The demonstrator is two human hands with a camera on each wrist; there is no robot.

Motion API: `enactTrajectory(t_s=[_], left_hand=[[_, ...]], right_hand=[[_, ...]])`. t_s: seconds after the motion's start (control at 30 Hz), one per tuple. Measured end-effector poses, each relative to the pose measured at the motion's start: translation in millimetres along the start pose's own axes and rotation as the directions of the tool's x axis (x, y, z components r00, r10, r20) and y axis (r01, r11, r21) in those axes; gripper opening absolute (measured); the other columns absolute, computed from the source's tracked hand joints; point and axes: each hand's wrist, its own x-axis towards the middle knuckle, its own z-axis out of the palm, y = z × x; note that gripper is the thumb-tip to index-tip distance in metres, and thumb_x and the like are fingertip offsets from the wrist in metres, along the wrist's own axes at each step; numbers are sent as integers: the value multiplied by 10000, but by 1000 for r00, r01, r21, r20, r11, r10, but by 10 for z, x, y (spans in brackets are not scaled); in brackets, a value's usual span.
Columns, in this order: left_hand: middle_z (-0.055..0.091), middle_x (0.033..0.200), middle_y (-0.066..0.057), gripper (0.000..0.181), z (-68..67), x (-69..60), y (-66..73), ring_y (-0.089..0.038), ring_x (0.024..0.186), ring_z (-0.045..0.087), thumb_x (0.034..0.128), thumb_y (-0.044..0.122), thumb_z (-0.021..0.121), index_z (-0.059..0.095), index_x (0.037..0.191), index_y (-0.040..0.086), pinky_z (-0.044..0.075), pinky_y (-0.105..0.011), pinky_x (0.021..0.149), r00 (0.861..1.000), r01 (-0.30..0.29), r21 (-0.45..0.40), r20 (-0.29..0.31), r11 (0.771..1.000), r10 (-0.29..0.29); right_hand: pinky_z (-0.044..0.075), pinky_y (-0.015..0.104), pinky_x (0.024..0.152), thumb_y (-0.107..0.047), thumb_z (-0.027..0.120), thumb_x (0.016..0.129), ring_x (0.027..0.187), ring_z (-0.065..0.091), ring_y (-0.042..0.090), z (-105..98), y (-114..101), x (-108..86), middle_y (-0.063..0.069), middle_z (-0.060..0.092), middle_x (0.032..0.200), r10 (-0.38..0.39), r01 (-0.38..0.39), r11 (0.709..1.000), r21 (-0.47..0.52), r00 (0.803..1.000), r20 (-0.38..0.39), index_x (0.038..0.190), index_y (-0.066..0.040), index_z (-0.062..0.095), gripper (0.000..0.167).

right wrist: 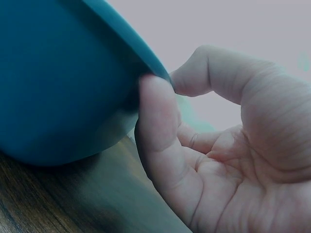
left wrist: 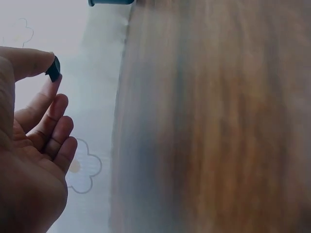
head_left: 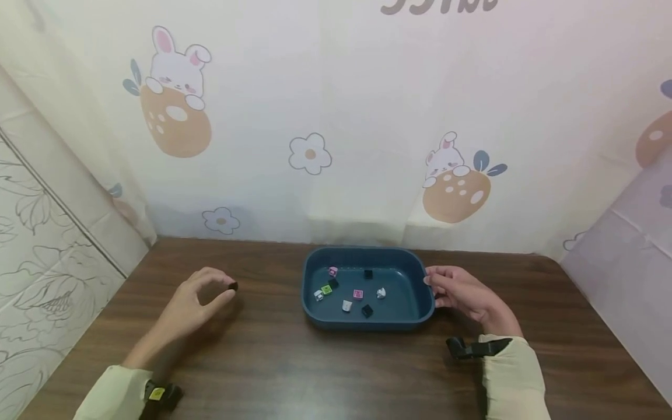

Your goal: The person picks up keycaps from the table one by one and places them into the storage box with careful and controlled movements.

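My left hand (head_left: 196, 298) pinches a small black keycap (left wrist: 54, 69) between thumb and index finger, above the left part of the table; its other fingers are loosely bent in the left wrist view. A dark blue rectangular tray (head_left: 401, 308) with rounded corners stands right of the table's middle. Thumb and fingers of my right hand (head_left: 464, 291) grip the tray's right rim. Inside the tray lie several loose keycaps: pink ones such as this pink keycap (head_left: 358, 294), a green keycap (head_left: 326, 289), white ones including this white keycap (head_left: 347, 305), and black ones.
The brown wooden table (head_left: 273, 367) meets a pale curtain (head_left: 362, 192) printed with rabbits and flowers just behind the tray. Patterned cloth also hangs along the left and right sides. Dark straps with small cameras sit on both wrists.
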Motion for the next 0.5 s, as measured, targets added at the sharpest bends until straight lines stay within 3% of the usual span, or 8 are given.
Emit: enactTrajectory(t_s=[0.17,0.37,0.5], left_hand=[[713,1129,88,170,49,74,56,-10,1103,582,941,205,810,761,1087,277,445,-169,979,1000,-14,-9,12,1000,14],[702,1126,102,161,91,173,156,-48,1102,583,948,209,804,756,1084,282,509,-320,967,999,-28,2,36,1000,28],[701,1128,103,158,127,251,197,-60,1119,569,949,211,804,755,1080,284,489,-344,974,997,-54,-10,45,998,55]], right_hand=[[626,228,769,-191,551,1089,776,655,50,-4,-14,6,-81,649,842,13,-13,1000,-1,1000,-10,1298,27,555,301],[631,234,780,-194,549,1089,789,679,61,-1,-18,-3,-59,694,901,28,-28,1000,2,999,-17,1285,12,571,286],[633,236,783,-192,548,1087,791,681,64,3,-25,-9,-56,695,903,31,-31,1000,2,999,-19,1292,20,567,295]])
